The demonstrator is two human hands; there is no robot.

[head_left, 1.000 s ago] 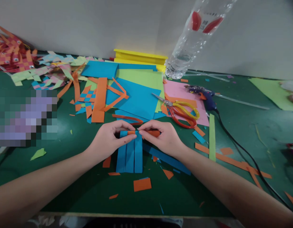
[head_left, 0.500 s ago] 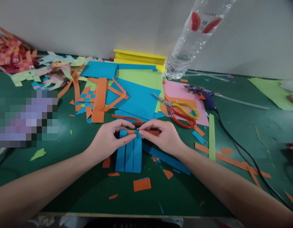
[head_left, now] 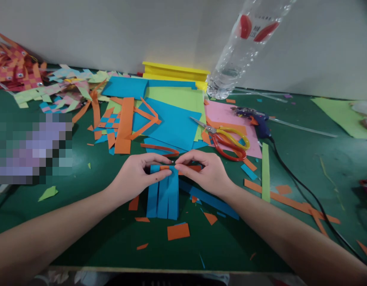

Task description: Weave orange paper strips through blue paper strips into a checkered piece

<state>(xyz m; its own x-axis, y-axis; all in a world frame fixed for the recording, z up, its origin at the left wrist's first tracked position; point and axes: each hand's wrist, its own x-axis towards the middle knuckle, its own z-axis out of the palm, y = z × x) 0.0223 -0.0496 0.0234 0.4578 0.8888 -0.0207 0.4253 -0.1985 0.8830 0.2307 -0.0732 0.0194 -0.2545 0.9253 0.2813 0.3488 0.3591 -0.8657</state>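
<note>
A piece of blue paper, slit into several hanging strips, is held near its top edge between both hands. My left hand pinches its upper edge, thumb in front and fingers behind. My right hand is closed at the top right corner, thumb against forefinger. An orange paper strip is woven across the blue strips near the top, and its end sticks out to the right under my right hand. A folded orange strip lies just beyond the fingertips.
Scissors with yellow and red handles lie behind my right hand. Beyond them are a glue gun with a black cord and a leaning plastic bottle. Blue sheets and woven paper scraps lie toward the wall.
The blue paper has shifted slightly down and right, and its strips have spread a little at the bottom. Both hands keep their pinch, moving very slightly right.
</note>
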